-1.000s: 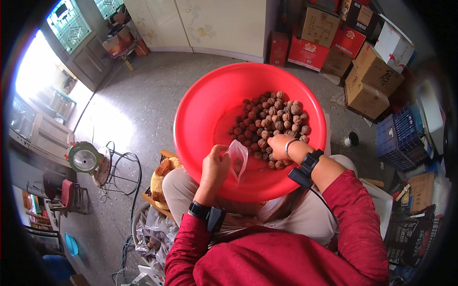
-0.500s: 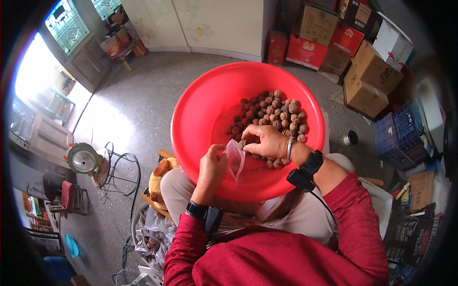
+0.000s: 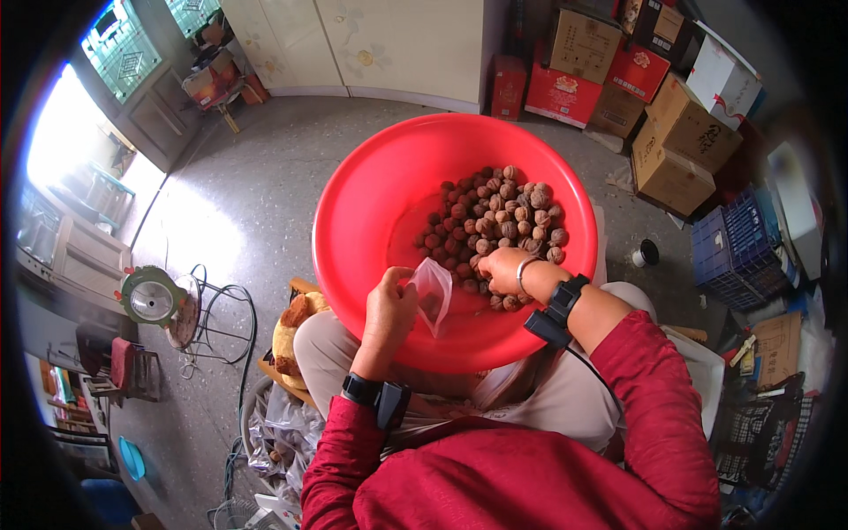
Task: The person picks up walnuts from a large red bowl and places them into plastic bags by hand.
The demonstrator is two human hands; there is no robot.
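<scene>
At the far left, a round green lamp (image 3: 148, 299) stands on the floor (image 3: 190, 442); nearer, crumpled plastic (image 3: 284, 433) lies beside the person's left knee (image 3: 320, 349). The left hand (image 3: 387, 316) has its grip closed on the edge of a clear bag (image 3: 435, 290), probably so that the mouth stays open toward the other hand. The bag hangs inside the near side of the red basin (image 3: 362, 212), which seems set on the lap to keep everything within reach. Walnuts (image 3: 508, 212) heap on the basin's right side. At their near edge, the right hand (image 3: 507, 268) reaches down, fingers bent; whether its grip holds a walnut, I cannot tell. Farther right stands a blue crate (image 3: 726, 252).
</scene>
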